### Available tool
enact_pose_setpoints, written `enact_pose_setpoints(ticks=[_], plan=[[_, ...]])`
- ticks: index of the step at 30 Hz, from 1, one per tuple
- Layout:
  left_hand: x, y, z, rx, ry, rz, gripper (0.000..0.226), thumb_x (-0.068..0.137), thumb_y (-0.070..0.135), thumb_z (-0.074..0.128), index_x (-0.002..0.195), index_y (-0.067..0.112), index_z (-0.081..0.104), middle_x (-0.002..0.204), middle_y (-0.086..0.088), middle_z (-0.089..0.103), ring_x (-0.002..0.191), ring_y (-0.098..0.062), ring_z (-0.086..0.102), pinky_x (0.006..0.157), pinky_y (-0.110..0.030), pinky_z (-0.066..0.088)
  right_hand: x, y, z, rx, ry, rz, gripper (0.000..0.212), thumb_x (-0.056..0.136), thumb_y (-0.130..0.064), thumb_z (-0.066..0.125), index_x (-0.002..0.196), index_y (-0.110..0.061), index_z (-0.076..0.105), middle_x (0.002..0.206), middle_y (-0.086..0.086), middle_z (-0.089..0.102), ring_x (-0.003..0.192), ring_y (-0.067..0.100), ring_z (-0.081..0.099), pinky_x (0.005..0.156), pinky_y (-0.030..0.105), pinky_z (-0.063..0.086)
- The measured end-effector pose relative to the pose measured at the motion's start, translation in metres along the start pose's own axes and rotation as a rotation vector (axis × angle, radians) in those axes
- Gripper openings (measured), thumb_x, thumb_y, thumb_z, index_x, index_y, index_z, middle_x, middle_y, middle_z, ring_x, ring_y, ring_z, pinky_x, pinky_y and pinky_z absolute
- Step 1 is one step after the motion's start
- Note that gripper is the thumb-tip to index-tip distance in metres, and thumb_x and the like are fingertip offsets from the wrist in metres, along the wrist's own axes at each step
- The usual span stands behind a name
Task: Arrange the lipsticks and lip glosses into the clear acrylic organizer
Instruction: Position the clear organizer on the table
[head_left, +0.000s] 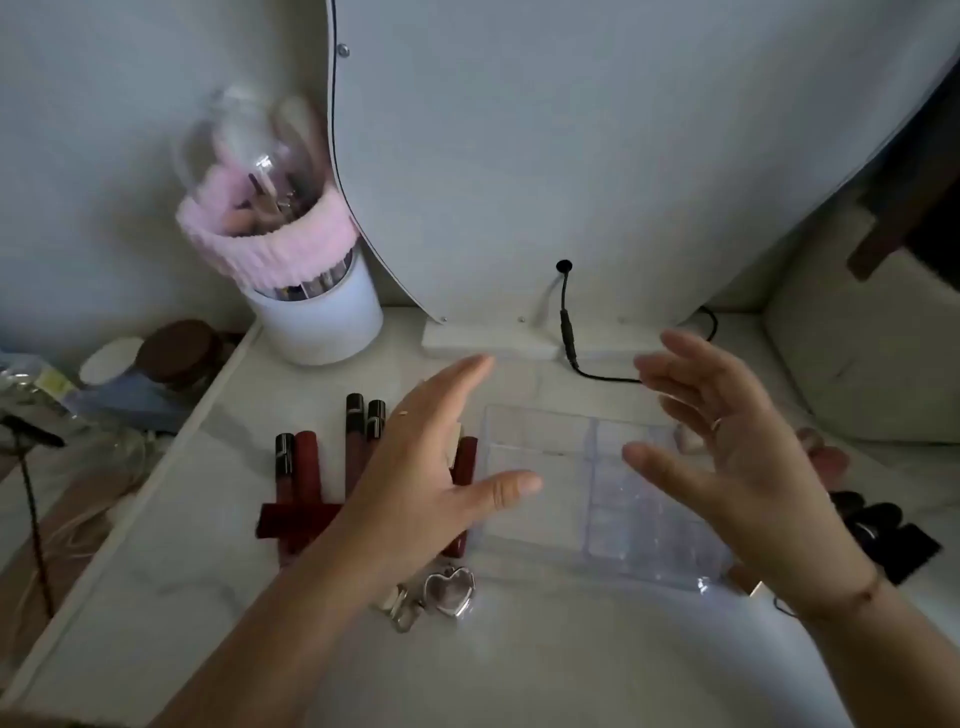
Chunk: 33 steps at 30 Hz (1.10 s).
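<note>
Both hands open above the organizer, nothing held.

The clear acrylic organizer (535, 441) lies flat on the white tabletop (519, 665), its compartments showing between the two hands. The left hand (431, 467) hangs by its left edge, fingers straight and together, thumb spread toward the tray, gripping nothing. The right hand (727, 457) is over its right side, fingers fanned and slightly curved, palm facing the left hand, also gripping nothing. Whether either hand touches the tray cannot be told. Red and brown lip gloss tubes (306, 467) with black caps lie on the table left of the organizer, some partly hidden under the left hand. Dark lipsticks (878, 525) lie to the right, beyond the right wrist. A silver heart-shaped case (449, 590) sits just in front of the tray's near left corner.
</note>
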<state>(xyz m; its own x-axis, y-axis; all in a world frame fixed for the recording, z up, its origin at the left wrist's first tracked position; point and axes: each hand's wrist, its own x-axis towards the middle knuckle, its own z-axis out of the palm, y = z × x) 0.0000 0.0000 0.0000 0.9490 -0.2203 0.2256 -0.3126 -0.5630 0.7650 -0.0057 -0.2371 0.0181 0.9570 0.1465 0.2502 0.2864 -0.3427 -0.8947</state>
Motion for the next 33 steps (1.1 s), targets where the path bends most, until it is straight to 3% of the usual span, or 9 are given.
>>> enact_pose_setpoints(ticks=[2,4,7,10,14,19,24,33], plan=[[-0.007,0.002,0.005,0.065,0.025,0.057,0.088,0.068,0.057,0.068,0.143,0.037,0.027,0.144,0.027,0.027,0.135,0.008,0.019,0.109,-0.011,0.016,-0.01,0.005,-0.003,-0.066,0.027,-0.046,0.081,0.06,-0.046,0.069,0.134,-0.038,0.035,0.122,-0.028,0.052,0.12,-0.009,0.046,0.102,0.009,0.033],[-0.016,0.001,0.011,0.132,0.039,0.081,0.088,0.066,0.058,0.066,0.142,0.032,0.03,0.139,0.029,0.027,0.134,0.005,0.022,0.115,-0.032,0.019,-0.023,0.011,-0.006,-0.207,0.035,-0.059,0.081,0.059,-0.052,0.065,0.132,-0.042,0.033,0.12,-0.036,0.047,0.118,-0.016,0.042,0.097,0.004,0.035],[-0.03,0.001,0.018,0.192,0.064,0.111,0.087,0.065,0.058,0.064,0.14,0.021,0.037,0.14,0.019,0.033,0.133,-0.006,0.03,0.112,-0.046,0.025,-0.047,0.019,-0.005,-0.348,0.044,-0.063,0.083,0.058,-0.058,0.062,0.134,-0.041,0.032,0.123,-0.035,0.042,0.117,-0.013,0.041,0.096,0.015,0.038],[-0.044,-0.003,0.023,0.293,0.096,0.151,0.076,0.07,0.056,0.069,0.131,0.015,0.051,0.144,0.001,0.04,0.133,-0.017,0.035,0.111,-0.049,0.025,-0.067,0.025,-0.006,-0.393,0.079,-0.065,0.08,0.064,-0.046,0.072,0.135,-0.035,0.035,0.129,-0.019,0.044,0.114,-0.005,0.041,0.101,0.025,0.039],[-0.052,-0.004,0.031,0.313,0.179,0.117,0.063,0.072,0.039,0.076,0.125,0.01,0.057,0.142,-0.006,0.045,0.131,-0.023,0.039,0.109,-0.052,0.026,-0.078,0.03,-0.003,-0.502,0.099,-0.099,0.083,0.065,-0.035,0.079,0.137,-0.023,0.039,0.136,-0.006,0.038,0.12,0.011,0.04,0.103,0.04,0.042],[-0.054,0.0,0.035,0.355,0.224,0.101,0.057,0.075,0.031,0.075,0.123,0.007,0.057,0.128,-0.01,0.058,0.119,-0.028,0.049,0.106,-0.048,0.029,-0.081,0.04,-0.004,-0.521,0.121,-0.069,0.08,0.069,-0.033,0.077,0.138,-0.023,0.037,0.14,-0.005,0.037,0.123,0.015,0.04,0.101,0.042,0.043],[-0.058,0.0,0.037,0.365,0.27,0.089,0.056,0.075,0.033,0.075,0.122,0.007,0.058,0.126,-0.01,0.06,0.119,-0.027,0.051,0.106,-0.052,0.03,-0.074,0.043,-0.007,-0.549,0.138,-0.086,0.076,0.071,-0.032,0.076,0.137,-0.023,0.038,0.136,-0.005,0.045,0.125,0.014,0.042,0.107,0.032,0.034],[-0.066,-0.005,0.04,0.419,0.301,0.126,0.06,0.07,0.03,0.08,0.119,0.003,0.059,0.117,-0.014,0.064,0.108,-0.035,0.057,0.097,-0.048,0.041,-0.073,0.041,-0.012,-0.479,0.094,-0.045,0.077,0.073,-0.028,0.076,0.138,-0.028,0.034,0.131,-0.01,0.046,0.112,0.002,0.042,0.09,0.016,0.032]])
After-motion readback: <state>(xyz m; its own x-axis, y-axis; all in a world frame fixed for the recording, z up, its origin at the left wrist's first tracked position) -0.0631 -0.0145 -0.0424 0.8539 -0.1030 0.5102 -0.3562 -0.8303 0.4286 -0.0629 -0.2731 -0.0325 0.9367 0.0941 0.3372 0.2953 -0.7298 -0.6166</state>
